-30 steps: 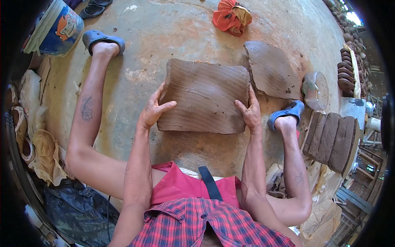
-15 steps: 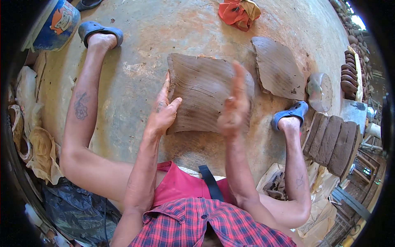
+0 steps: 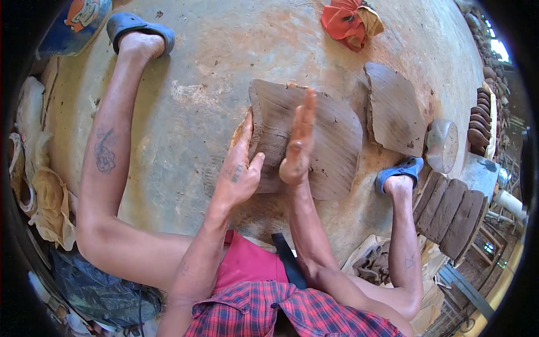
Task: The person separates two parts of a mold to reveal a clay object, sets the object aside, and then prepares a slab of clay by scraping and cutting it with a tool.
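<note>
A flat grey-brown clay slab (image 3: 331,143) with a ridged, combed-looking surface lies on the floor between my legs. Its left edge is raised and curls upward. Against that edge is my left hand (image 3: 240,171), the straight fingers along its outer side and the thumb over its inner side. My right hand (image 3: 298,143) stands edge-on above the slab's middle, fingers stretched and holding nothing; whether it touches the clay I cannot tell. A second clay slab (image 3: 396,109) lies just beyond on the right.
At the far side sits a red and tan cloth bundle (image 3: 352,25). On the right are a round translucent container (image 3: 442,146), thick clay strips (image 3: 452,208) and stacked dark discs (image 3: 479,121). A blue bucket (image 3: 78,25) stands far left, above crumpled plastic (image 3: 104,286).
My right hand has moved left across the slab, closer to my left hand. The slab's left edge now looks more curled. The whole view has shifted slightly.
</note>
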A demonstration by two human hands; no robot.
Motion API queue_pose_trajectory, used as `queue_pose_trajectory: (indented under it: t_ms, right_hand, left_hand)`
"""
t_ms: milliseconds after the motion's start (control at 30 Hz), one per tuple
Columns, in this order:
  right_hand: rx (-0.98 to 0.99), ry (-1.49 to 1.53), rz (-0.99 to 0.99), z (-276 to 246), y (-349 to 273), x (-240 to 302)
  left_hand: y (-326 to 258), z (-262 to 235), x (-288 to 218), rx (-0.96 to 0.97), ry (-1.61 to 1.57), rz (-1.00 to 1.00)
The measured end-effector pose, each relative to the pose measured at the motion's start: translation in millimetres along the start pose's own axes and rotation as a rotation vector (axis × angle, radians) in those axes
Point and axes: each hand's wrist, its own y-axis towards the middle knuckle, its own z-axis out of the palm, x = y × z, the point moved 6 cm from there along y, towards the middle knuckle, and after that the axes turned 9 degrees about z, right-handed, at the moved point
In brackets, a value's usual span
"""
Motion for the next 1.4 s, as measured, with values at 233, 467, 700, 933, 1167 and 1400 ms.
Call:
queue_pose_trajectory:
  t_ms: [233,467,700,933,1167,1400]
  right_hand:
    - [-0.037,-0.057,0.084,-3,9,-15]
    - [0.03,-0.264,0.042,2,-2,-10]
    - [-0.014,-0.439,-0.084,13,-39,-11]
    - [-0.042,-0.858,-0.112,33,-59,5]
    - [-0.071,-0.904,-0.099,40,-64,12]
    - [0.049,-0.217,-0.28,67,-47,35]
  left_hand:
    - [3,-6,1,-0.027,0.218,-0.037]
    - [-1,-19,25,-0.018,0.219,-0.018]
    - [9,-21,32,-0.06,-0.132,-0.039]
    - [0,-22,50,-0.081,-0.727,-0.126]
    - [-18,-24,42,-0.182,-0.827,-0.126]
    - [-50,-6,57,-0.271,-1.02,-0.337]
